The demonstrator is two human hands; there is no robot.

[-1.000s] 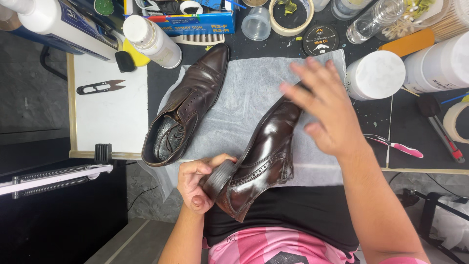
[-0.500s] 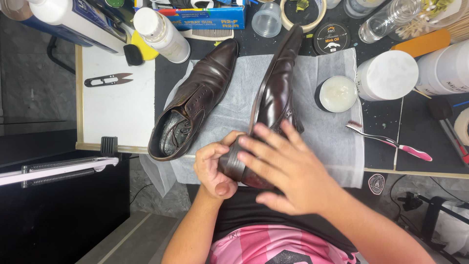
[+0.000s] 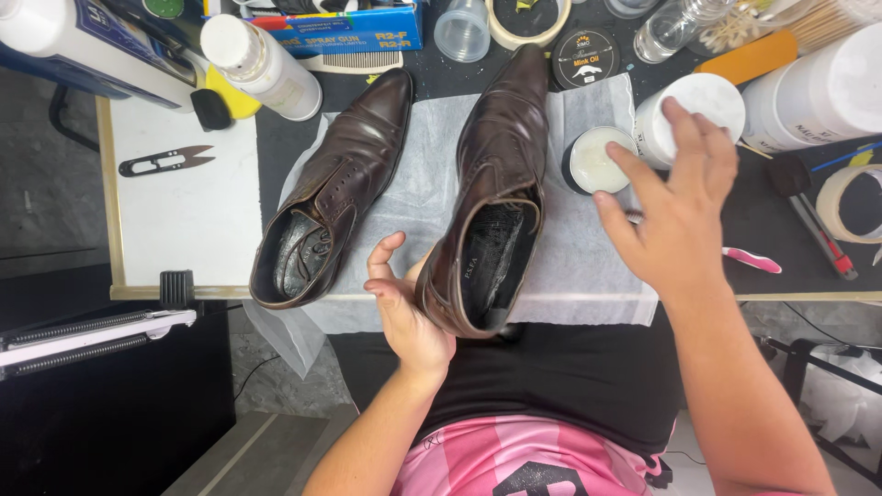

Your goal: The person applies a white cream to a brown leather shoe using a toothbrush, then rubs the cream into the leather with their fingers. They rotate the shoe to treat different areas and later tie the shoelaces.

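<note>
Head view: we find the right shoe [image 3: 491, 193] now set sole-down on the white cloth [image 3: 588, 266], toe pointing away, where half a second ago it was tilted under both hands. The left hand [image 3: 404, 308] cups its heel from the side, fingers curled loosely against the leather. The right hand [image 3: 675, 207] has lifted off the shoe and hovers, fingers spread and holding nothing, just over the open wax jar [image 3: 599, 160]. We judge the rubbing paused and fresh wax within reach. The second shoe [image 3: 335, 197] lies untouched beside it.
</note>
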